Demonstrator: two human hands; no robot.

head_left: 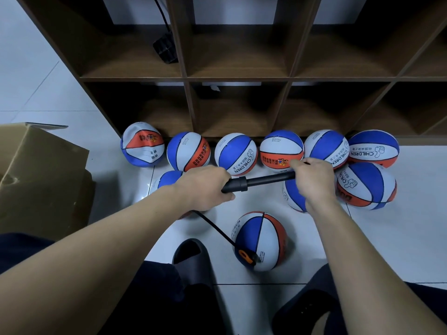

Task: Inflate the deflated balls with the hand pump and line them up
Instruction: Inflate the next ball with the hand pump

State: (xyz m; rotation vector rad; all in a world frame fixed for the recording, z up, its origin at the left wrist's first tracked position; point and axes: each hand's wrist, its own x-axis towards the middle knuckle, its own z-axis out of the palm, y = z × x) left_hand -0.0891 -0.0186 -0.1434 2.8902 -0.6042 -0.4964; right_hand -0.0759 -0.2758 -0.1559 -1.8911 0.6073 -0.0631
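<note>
A black hand pump (258, 181) lies level; its hose (215, 228) runs to a red, white and blue ball (262, 240) on the floor. Six similar balls (235, 153) line the shelf's foot, the leftmost dented.

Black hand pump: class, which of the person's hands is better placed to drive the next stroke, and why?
Probably the right hand: it grips the handle end of the black hand pump. The left hand holds the barrel end, where the black hose leaves for the blue, white and orange ball.
</note>
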